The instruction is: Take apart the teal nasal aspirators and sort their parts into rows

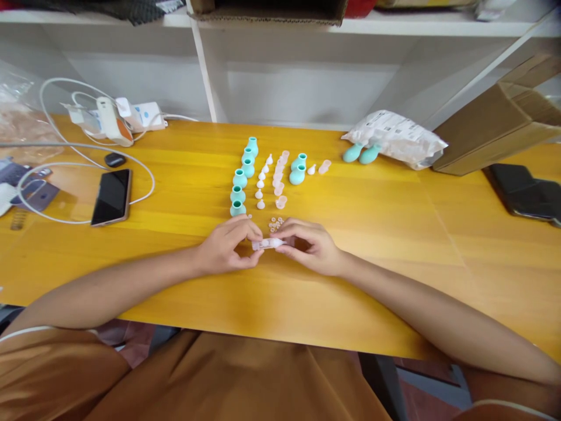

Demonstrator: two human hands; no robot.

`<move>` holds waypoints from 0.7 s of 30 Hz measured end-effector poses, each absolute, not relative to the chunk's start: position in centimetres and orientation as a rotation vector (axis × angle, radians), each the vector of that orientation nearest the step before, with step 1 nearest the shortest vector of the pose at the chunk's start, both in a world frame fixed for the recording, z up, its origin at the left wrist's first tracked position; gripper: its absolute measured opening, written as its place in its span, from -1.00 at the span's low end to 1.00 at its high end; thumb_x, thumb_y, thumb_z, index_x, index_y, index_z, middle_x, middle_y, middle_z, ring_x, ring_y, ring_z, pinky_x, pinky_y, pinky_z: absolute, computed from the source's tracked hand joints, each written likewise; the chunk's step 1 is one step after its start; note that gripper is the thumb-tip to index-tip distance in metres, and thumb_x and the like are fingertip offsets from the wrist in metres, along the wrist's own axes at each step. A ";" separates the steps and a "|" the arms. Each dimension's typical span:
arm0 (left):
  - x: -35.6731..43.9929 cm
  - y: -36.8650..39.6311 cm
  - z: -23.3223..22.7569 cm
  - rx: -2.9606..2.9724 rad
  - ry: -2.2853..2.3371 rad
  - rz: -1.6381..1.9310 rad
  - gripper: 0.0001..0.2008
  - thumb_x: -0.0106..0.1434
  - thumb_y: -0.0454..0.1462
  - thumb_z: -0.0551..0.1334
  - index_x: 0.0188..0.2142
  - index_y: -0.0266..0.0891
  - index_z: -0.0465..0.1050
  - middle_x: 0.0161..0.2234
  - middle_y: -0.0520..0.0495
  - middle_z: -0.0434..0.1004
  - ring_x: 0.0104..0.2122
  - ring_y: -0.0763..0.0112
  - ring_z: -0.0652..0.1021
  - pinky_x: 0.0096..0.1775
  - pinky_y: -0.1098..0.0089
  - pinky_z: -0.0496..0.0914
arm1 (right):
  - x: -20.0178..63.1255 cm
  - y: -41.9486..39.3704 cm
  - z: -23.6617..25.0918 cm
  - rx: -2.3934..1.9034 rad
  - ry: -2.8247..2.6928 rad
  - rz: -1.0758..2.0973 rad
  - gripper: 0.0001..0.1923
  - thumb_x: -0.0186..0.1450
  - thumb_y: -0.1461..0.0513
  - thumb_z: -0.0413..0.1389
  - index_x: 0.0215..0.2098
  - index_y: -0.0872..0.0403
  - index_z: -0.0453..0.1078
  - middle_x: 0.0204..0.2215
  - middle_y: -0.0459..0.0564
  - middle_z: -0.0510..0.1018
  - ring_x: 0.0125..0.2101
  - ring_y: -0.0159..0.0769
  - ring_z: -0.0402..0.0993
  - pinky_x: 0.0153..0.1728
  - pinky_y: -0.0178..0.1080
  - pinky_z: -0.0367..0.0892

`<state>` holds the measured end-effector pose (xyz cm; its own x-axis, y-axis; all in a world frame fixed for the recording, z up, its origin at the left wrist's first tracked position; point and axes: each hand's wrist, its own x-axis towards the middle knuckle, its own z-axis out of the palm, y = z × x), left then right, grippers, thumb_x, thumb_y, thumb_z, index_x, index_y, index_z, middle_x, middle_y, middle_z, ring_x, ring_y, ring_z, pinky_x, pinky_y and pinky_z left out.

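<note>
My left hand [230,244] and my right hand [310,245] meet over the yellow wooden table [394,234], both pinching one small clear plastic piece [268,244] between their fingertips. Just beyond them lies a cluster of tiny clear rings [276,223]. Further back stand rows of parts: a line of teal bulbs [240,178], a line of small white cone tips [261,186] and a line of pale pink caps [279,178]. Two more teal bulbs [298,169] sit to the right of the rows, with a white tip [311,169] and a pink cap [325,166] beside them.
A white plastic bag [394,139] with two teal bulbs [362,154] at its mouth lies at the back right, next to a cardboard box [495,126] and a dark case [526,193]. At the left are a black phone [112,196], white cables [56,146], an earbud case [114,159] and a charger [144,115].
</note>
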<state>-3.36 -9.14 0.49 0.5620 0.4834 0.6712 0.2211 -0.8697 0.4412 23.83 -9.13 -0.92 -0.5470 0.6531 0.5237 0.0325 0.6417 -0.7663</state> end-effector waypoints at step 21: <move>-4.2 -9.1 0.2 2.385 0.471 1.073 -0.75 0.45 -0.16 0.52 -0.17 -0.19 0.51 -0.28 -0.06 0.71 -0.29 0.36 0.66 -0.25 0.41 0.53 | 24.5 -8.7 -1.4 -0.398 -2.118 0.792 -0.65 0.57 0.27 0.29 0.29 -0.01 0.64 -0.14 0.08 0.70 -0.17 -0.26 0.69 -0.11 -0.20 0.66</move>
